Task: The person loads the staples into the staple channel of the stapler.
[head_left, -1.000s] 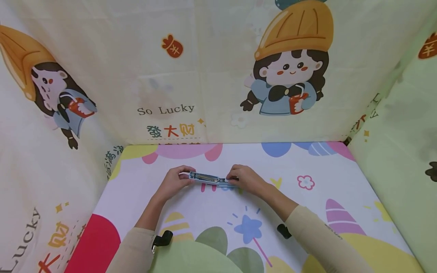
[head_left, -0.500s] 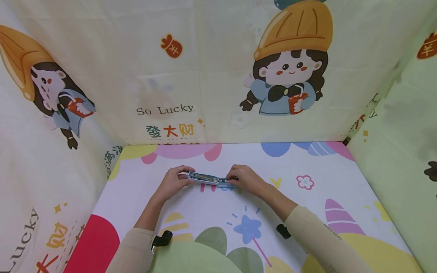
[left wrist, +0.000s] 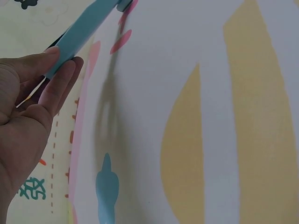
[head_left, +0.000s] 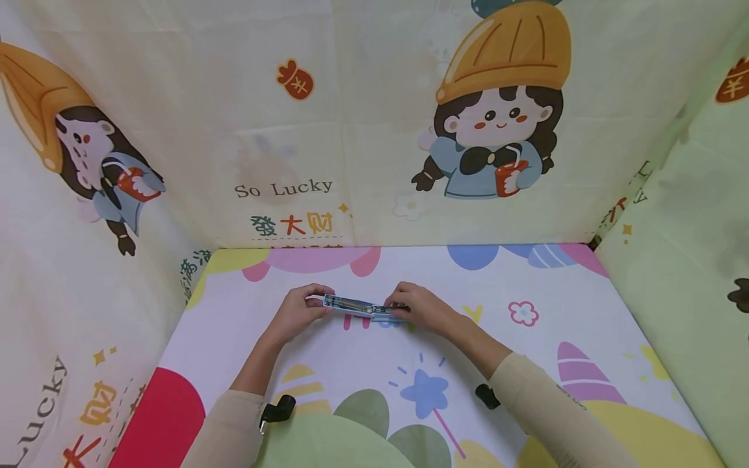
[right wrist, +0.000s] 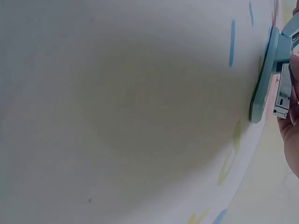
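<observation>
A light blue stapler (head_left: 350, 305) is swung wide open above the middle of the table, its inner metal parts showing. My left hand (head_left: 297, 315) pinches the far end of the raised cover between thumb and fingers; the left wrist view shows this cover (left wrist: 84, 35) from its smooth outer side. At the other end, my right hand (head_left: 426, 308) holds the metal staple channel (right wrist: 283, 91) with its fingertips. Beside that channel, the blue base (right wrist: 264, 88) lies along the tabletop in the right wrist view. Part of the right hand is cut off there.
A white table cover (head_left: 486, 364) with coloured prints lies under both hands. Printed cloth walls (head_left: 374, 130) stand behind and at both sides. Dark wrist-worn pieces (head_left: 279, 409) stick out near the sleeves.
My right fingertips have shifted very slightly left along the stapler's channel. The left hand and the raised cover stay in place.
</observation>
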Available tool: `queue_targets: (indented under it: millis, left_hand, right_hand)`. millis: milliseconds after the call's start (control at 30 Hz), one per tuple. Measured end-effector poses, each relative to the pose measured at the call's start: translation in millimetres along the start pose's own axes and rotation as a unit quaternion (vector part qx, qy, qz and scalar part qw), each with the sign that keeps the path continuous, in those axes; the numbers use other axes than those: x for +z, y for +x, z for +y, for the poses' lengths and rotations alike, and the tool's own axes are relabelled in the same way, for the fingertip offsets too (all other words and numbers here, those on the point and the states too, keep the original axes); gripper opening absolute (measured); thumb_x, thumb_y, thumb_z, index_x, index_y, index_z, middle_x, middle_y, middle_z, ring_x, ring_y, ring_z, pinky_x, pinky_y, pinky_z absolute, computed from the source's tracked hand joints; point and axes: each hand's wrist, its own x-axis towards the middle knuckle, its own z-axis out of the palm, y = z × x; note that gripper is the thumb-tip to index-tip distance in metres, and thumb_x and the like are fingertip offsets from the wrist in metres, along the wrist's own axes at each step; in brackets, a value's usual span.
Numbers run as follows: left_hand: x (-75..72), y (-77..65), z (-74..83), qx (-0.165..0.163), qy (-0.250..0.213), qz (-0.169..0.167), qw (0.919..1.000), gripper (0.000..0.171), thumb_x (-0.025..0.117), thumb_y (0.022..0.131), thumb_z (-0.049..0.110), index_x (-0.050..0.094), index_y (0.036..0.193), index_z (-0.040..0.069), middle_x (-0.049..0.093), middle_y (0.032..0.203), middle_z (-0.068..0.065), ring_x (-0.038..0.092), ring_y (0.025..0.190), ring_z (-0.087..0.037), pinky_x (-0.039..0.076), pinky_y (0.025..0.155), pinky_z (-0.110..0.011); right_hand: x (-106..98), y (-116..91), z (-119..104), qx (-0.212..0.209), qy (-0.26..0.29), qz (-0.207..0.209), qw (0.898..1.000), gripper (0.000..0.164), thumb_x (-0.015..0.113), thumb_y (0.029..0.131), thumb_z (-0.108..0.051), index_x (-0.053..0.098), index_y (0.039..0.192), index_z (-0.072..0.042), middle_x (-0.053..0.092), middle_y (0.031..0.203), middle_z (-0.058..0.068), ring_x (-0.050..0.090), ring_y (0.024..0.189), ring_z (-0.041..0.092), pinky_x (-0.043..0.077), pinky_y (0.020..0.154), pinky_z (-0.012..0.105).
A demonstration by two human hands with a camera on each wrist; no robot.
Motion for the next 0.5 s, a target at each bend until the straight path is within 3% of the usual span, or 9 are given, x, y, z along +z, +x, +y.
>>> queue_targets:
  millis: [333, 500]
  left_hand:
    - [0.3, -1.2, 1.0, -0.002, 0.009, -0.001, 1.0000, 0.037, 0.077, 0.091, 0.004, 0.070, 0.127, 0.009, 0.070, 0.123, -0.013, 0.069, 0.097, -0.020, 0.061, 0.085, -0.027]
    - [0.5, -1.6, 2.7, -0.002, 0.005, -0.001, 1.0000, 0.037, 0.077, 0.090, 0.003, 0.070, 0.126, 0.007, 0.070, 0.122, -0.014, 0.069, 0.096, -0.021, 0.062, 0.084, -0.026]
  right_hand:
    - [-0.5, -3.5, 3.8, -0.072, -0.028, 0.008, 0.997, 0.022, 0.080, 0.091, -0.012, 0.081, 0.113, -0.013, 0.067, 0.106, 0.004, 0.059, 0.095, 0.016, 0.054, 0.082, 0.026]
    - [-1.7, -6.6, 5.7, -0.072, -0.033, 0.006, 0.997, 0.023, 0.081, 0.090, -0.012, 0.080, 0.113, -0.014, 0.067, 0.106, 0.004, 0.059, 0.096, 0.016, 0.054, 0.082, 0.026]
